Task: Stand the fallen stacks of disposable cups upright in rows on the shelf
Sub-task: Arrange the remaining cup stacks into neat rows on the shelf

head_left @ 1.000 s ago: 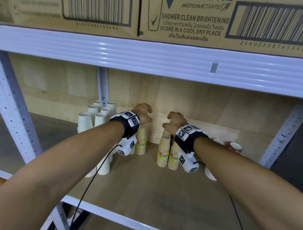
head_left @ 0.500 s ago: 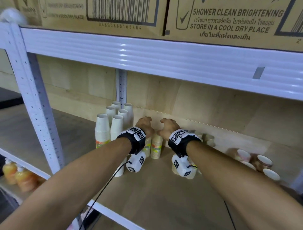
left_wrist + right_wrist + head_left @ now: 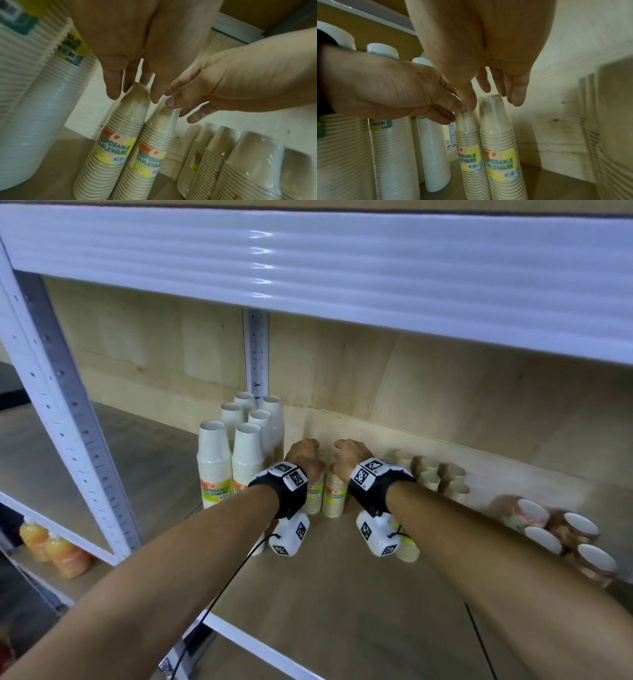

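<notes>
White stacks (image 3: 246, 453) stand mid-left on the shelf (image 3: 342, 594). The left hand (image 3: 303, 455) and right hand (image 3: 349, 455), fingers loose, have slid two tan stacks (image 3: 334, 496) together at the centre. Fallen stacks (image 3: 561, 529) wait lower right.

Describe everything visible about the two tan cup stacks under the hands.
The two tan cup stacks are sleeves of nested beige paper-like cups in clear plastic wrap, each bearing a yellow-and-orange "Disposable Tableware" label with a barcode. Both stand upright, bases up, side by side and touching, on the wooden shelf near its back panel, right of the taller white stacks. The left hand and right hand reach over their tops, fingers touching the wrap.
</notes>
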